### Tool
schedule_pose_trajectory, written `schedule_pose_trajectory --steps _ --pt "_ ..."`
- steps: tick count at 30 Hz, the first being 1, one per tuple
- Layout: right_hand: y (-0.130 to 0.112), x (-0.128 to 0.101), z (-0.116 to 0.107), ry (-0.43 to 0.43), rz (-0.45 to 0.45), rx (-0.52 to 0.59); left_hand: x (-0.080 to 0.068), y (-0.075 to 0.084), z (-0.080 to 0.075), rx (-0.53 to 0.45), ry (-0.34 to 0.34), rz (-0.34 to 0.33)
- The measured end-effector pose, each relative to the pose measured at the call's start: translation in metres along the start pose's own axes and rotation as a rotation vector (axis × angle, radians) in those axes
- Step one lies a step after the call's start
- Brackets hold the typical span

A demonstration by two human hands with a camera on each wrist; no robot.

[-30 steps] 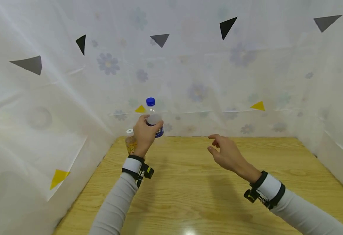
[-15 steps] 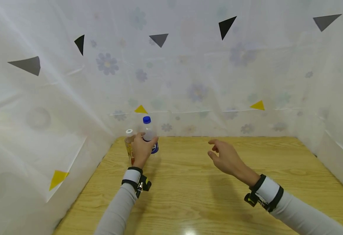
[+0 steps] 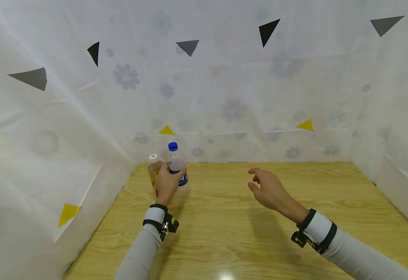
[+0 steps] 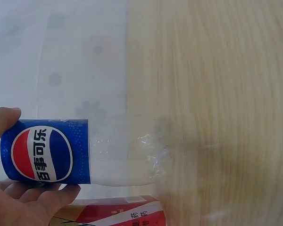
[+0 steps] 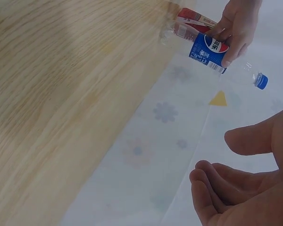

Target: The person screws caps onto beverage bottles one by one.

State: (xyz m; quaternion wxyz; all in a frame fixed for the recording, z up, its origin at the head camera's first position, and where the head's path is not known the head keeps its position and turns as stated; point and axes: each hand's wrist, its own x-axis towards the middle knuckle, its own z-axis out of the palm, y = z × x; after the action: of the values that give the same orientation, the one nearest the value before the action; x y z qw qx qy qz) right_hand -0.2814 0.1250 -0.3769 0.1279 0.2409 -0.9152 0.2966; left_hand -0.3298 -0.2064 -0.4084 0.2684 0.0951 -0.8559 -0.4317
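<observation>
My left hand [image 3: 167, 182] grips a clear plastic Pepsi bottle [image 3: 176, 160] around its blue label, thumb on one side and fingers on the other. The bottle is upright with a blue cap, its base close over or on the wooden table in the left wrist view. Just left of it stands a second bottle [image 3: 153, 170] with a white cap and yellow-red label, partly hidden behind my left hand. In the left wrist view the red part of that label [image 4: 122, 214] shows beneath the Pepsi bottle. Over the table's right half hovers my right hand [image 3: 269, 191], fingers loosely bent, holding nothing.
The wooden table [image 3: 221, 221] runs back to a white flower-patterned sheet [image 3: 232, 89], which also hangs along both sides. Black, grey and yellow triangles are stuck on the sheet. Both bottles stand near the table's back left corner.
My left hand has lowered the Pepsi bottle from the air in front of the back sheet to table level beside the other bottle. My right hand has dipped slightly, otherwise unchanged.
</observation>
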Motion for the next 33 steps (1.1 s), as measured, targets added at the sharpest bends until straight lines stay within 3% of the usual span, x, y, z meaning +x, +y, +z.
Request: schedule_pose_trajectory --steps 7,14,24,33 --pt "0.002 -0.001 0.001 -0.017 0.002 0.004 -0.002 -0.003 0.002 -0.008 -0.013 0.006" --pt "0.004 -0.002 -0.001 -0.009 0.005 -0.01 0.0 0.0 0.002 -0.02 -0.071 -0.007" --pt "0.01 -0.005 0.0 -0.041 0.026 -0.01 0.001 0.004 -0.001 -0.037 -0.126 -0.059" --pt "0.013 -0.008 0.0 -0.052 0.048 -0.011 -0.001 0.002 -0.001 -0.108 -0.131 -0.069"
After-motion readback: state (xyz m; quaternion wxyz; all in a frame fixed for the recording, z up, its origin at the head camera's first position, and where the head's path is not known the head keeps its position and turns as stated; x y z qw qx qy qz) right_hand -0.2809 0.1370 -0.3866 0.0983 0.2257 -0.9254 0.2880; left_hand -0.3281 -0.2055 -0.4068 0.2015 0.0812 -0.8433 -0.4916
